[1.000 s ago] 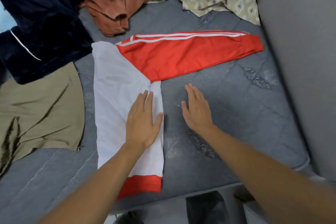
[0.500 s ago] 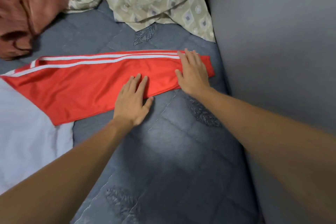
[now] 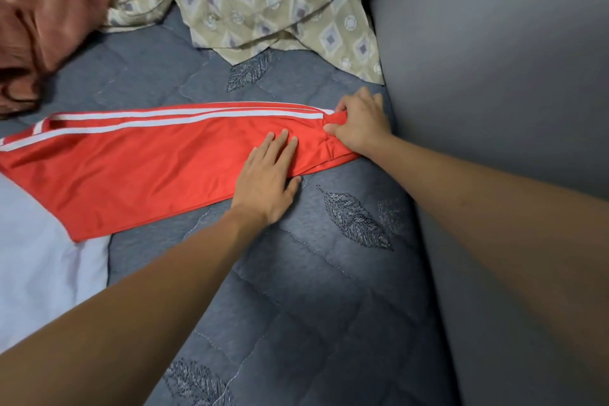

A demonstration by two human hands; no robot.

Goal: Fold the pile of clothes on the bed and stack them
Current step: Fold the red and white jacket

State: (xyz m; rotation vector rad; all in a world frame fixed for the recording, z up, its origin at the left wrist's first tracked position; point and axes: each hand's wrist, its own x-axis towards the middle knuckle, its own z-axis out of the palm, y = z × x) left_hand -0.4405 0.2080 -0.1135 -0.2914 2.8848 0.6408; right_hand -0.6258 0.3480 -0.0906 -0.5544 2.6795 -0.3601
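Since the red sleeve (image 3: 158, 161) is thin, glossy and limp, it is judged light and slippery, likely to slide unless pinned. It is laid flat across the bed (image 3: 296, 290), cuff end at the right edge by the grey wall (image 3: 494, 76). The cuff is pinched by the right hand (image 3: 361, 127), fingers curled round it; the sleeve is pressed by the left hand (image 3: 267, 178), fingers straight, holding nothing. The cuff is judged the best hold for folding. White jacket body (image 3: 39, 257) is seen at the left edge, patterned cloth (image 3: 280, 3) and rust garment (image 3: 39, 20) toward the far edge.
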